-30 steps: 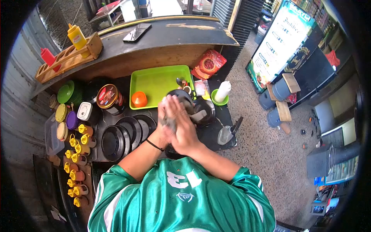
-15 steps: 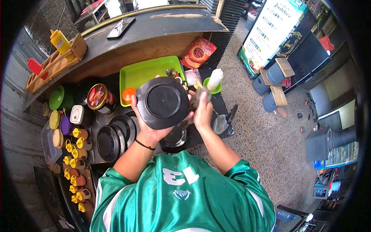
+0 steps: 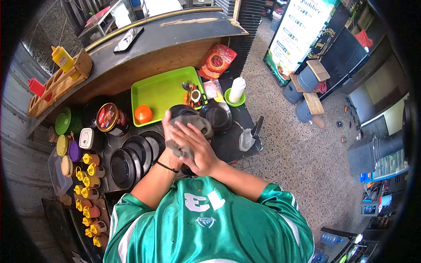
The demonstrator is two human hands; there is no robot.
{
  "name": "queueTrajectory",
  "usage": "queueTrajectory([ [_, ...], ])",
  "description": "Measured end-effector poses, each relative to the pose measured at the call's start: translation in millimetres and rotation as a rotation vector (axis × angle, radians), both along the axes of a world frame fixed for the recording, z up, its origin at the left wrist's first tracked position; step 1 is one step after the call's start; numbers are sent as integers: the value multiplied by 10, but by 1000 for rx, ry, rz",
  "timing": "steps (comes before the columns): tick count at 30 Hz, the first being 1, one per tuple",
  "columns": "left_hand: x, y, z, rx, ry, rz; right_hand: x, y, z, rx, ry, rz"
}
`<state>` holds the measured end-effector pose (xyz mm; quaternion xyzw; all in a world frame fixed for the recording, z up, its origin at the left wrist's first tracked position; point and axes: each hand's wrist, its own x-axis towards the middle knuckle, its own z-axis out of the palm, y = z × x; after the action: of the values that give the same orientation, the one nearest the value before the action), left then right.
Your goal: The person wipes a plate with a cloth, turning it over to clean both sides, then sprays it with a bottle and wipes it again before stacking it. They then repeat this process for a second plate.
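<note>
A crumpled grey cloth (image 3: 199, 122) is pressed between my two hands above the counter. My left hand (image 3: 168, 142), with a dark band at the wrist, is under and beside it, its fingers largely hidden. Over the cloth lies my right hand (image 3: 195, 147), fingers extended together and pressing it. Just beyond the hands is a black plate (image 3: 182, 109), partly covered; whether a hand touches it I cannot tell. Another black plate (image 3: 217, 116) rests to its right. Several black plates (image 3: 125, 165) overlap to the left of my hands.
A green tray (image 3: 162, 90) holds an orange bowl (image 3: 143, 114) and cutlery (image 3: 191, 92). A white bottle (image 3: 237, 90) stands in a green bowl (image 3: 235, 103). Yellow-lidded containers (image 3: 91, 170) line the left. A phone (image 3: 128, 39) lies on the raised ledge.
The black plate is no longer held up between my hands. My right hand has moved left with the cloth, onto my left hand. Plates beyond the hands are now visible.
</note>
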<state>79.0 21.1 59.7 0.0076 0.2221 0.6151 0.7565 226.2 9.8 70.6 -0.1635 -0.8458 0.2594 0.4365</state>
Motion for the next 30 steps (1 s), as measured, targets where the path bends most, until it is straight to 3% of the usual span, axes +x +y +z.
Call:
queueTrajectory([
  [1,-14,-88,155,-28,-32,-5,46,15,-38,37,-8,24],
  [3,-129,-117,-10,39,-118,110,164,66,-156,78,-12,51],
  [6,-4,-165,193,54,-91,147,391,87,-486,16,53,-114],
  [8,47,-157,253,26,-33,174,529,-8,-689,-391,67,-320],
  [9,53,-100,144,23,-32,172,601,-51,-743,-394,68,-322],
  [10,52,9,-52,-21,196,160,654,-72,-744,-457,64,-382],
  [12,248,110,52,-81,532,140,737,-111,-760,-502,65,-471],
  [13,389,291,-90,-102,932,373,777,-148,-773,-503,68,-474],
  [15,427,515,-212,0,1106,122,869,-219,-799,-580,65,-477],
  [18,691,898,-413,-258,1625,-56,1003,-332,-922,-600,9,-496],
  [22,1191,1087,-349,-368,2013,-206,1185,-404,-975,-641,-24,-432],
  [26,1437,1203,-541,-533,2073,-271,1449,-471,-1126,-557,-86,-446],
  [30,1595,1238,-686,-607,2079,-166,1696,-517,-1236,-547,-120,-478],
])
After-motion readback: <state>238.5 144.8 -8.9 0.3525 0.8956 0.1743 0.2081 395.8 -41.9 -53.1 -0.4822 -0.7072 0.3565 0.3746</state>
